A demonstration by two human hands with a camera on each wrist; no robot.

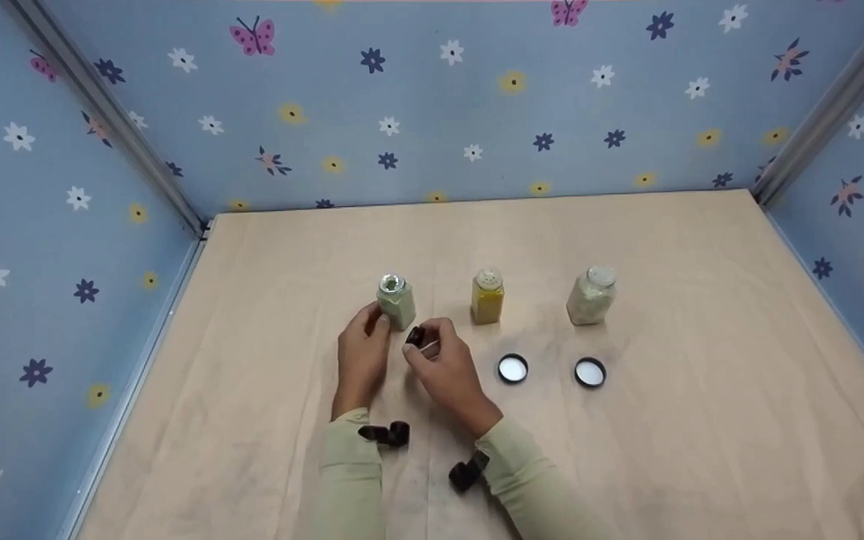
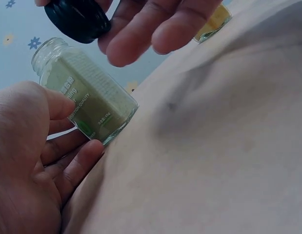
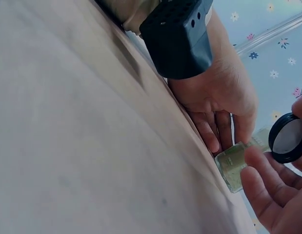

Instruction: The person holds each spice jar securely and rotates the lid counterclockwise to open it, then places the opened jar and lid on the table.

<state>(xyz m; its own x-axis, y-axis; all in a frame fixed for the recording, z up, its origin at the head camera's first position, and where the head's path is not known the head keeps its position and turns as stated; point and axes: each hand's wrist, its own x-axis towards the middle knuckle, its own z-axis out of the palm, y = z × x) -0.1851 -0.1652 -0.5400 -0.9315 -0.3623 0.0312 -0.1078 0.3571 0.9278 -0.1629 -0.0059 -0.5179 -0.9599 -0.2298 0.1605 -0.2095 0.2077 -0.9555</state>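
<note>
A square glass jar of pale green powder [image 1: 397,306] stands on the cloth with no lid over its mouth. My left hand [image 1: 362,352] holds it low on the body, thumb on the near side and fingers round the back. In the left wrist view, printing shows on the jar [image 2: 87,92] beside the left thumb. Just to the right of the jar, my right hand [image 1: 447,367] pinches a black screw lid [image 1: 415,337] between thumb and fingers. The right wrist view shows the pale inside of that lid [image 3: 289,139], apart from the jar.
A jar of yellow powder [image 1: 487,298] with a perforated shaker top stands right of the green one. Farther right is a jar with pale contents [image 1: 592,296]. Two black lids [image 1: 513,368] lie upside down in front of them. Patterned walls [image 1: 432,105] border the cloth-covered table [image 1: 672,450].
</note>
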